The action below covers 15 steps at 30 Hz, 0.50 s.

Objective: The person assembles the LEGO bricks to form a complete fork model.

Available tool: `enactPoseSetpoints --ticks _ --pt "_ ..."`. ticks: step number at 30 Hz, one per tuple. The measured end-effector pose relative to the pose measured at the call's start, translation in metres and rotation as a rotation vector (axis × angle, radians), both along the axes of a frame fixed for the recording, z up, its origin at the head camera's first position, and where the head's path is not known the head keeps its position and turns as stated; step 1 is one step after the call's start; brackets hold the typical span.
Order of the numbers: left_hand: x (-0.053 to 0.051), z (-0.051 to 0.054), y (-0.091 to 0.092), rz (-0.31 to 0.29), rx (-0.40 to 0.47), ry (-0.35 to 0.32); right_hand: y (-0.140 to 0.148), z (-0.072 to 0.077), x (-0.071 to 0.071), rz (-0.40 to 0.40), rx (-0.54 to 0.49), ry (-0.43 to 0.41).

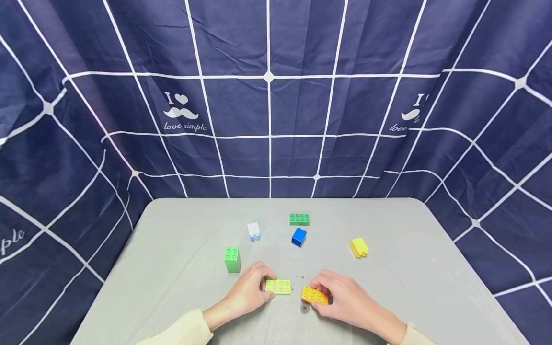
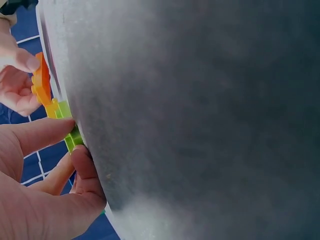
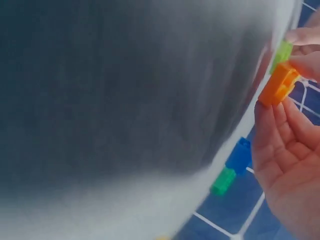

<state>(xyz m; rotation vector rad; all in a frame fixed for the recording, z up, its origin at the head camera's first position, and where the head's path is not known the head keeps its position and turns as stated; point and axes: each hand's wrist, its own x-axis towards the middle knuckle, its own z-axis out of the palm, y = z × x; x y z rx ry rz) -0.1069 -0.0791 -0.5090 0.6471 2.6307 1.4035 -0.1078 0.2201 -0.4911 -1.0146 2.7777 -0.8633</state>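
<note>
My left hand (image 1: 249, 290) pinches the left end of a flat lime-green brick (image 1: 281, 287) lying on the table, studs up. To its right, my right hand (image 1: 347, 299) holds an orange brick (image 1: 314, 295) between thumb and fingers; a gap separates the two bricks. In the left wrist view the left hand's (image 2: 47, 185) thumb and finger grip the lime-green brick (image 2: 73, 136). The right wrist view has the orange brick (image 3: 278, 84) in the right hand (image 3: 287, 160), whose lower fingers are partly extended.
On the grey table (image 1: 181, 278) stands a tall green brick (image 1: 233, 260) at the left. Farther back lie a white and light-blue brick (image 1: 254, 231), a blue brick (image 1: 299, 237) and a dark green brick (image 1: 299, 219). A yellow brick (image 1: 359, 247) lies at the right. A curtain (image 1: 302, 105) surrounds the table.
</note>
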Motion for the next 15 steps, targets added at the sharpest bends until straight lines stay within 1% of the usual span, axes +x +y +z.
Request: enactPoseSetpoints --ticks 3,5,10,15 --pt "0.0 0.0 0.0 -0.002 0.003 -0.002 -0.002 -0.002 -0.004 0.015 0.041 0.148" --pt "-0.001 -0.001 0.0 -0.001 0.001 -0.002 -0.003 -0.003 -0.006 0.02 0.063 0.196" --pt "-0.002 -0.001 0.0 -0.003 -0.009 -0.008 -0.007 -0.003 -0.014 0.036 0.106 0.19" --pt "-0.001 -0.001 0.0 -0.003 -0.005 -0.012 -0.013 -0.002 -0.02 0.062 0.126 0.222"
